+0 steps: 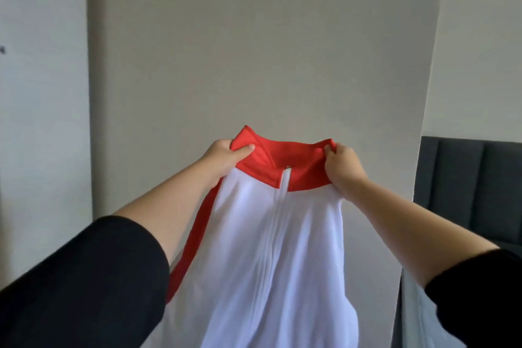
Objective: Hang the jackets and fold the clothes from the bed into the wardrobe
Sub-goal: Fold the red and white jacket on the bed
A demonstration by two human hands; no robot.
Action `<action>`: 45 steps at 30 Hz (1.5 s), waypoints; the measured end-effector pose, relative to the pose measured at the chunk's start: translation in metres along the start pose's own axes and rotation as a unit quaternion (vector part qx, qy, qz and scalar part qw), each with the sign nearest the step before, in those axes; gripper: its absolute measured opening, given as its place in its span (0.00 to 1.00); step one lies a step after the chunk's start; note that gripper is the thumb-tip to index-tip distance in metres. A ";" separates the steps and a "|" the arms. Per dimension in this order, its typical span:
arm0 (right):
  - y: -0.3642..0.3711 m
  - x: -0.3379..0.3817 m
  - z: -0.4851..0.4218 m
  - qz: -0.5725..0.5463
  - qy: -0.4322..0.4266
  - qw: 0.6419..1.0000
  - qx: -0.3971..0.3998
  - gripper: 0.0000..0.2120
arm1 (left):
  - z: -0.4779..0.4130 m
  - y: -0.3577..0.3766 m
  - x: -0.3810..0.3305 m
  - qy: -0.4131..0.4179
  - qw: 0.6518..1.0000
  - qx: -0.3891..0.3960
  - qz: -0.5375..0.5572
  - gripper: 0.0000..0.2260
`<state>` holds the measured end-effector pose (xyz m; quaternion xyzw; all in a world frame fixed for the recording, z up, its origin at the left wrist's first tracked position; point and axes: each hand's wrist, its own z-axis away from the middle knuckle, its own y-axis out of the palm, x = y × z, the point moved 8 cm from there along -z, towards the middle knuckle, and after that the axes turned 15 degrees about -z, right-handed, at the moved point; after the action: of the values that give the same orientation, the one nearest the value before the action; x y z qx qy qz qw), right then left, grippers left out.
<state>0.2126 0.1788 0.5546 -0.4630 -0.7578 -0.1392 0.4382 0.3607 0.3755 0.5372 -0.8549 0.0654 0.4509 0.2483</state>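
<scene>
Our left hand (223, 154) is closed on the left end of the red stand-up collar (285, 162), thumb on the near face, fingers wrapped behind the fabric. Our right hand (343, 167) is pinched shut on the right end of that collar, fingertips curled over the top edge. Both hands sit at about the same height, well apart, stretching the collar between them.

What we hold is a white zip-front jacket with red collar and red side trim (268, 248), up in the air in front of us, front face toward the camera. The collar is solid red, with a curved seam where it meets the white body. A white zipper (278, 220) runs down the middle from the collar base, closed as far as we can see; a small metallic pull sits at its top, just under the collar opening. The white fabric looks smooth and slightly shiny, falling in long vertical folds and bulging at the lower right. A red stripe (195, 234) runs down the jacket's left edge beside our left forearm. The lower hem is cut off by the frame edge.

Both forearms are bare, with black sleeves (84, 277) pushed up near the elbows.

Behind the jacket is a plain beige wall (268, 51). A white panel (42, 93) stands at far left. A dark grey padded headboard (469, 186) is at right, behind our right arm.
</scene>
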 end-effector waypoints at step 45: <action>-0.070 -0.067 0.057 -0.223 0.185 0.892 0.347 0.18 | 0.053 0.088 0.013 -0.022 0.929 0.355 0.101 0.28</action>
<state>0.1369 0.1383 0.4820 -0.0661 -0.7465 -0.0446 0.6606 0.3001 0.3259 0.4696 -0.6897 0.3017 0.4397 0.4898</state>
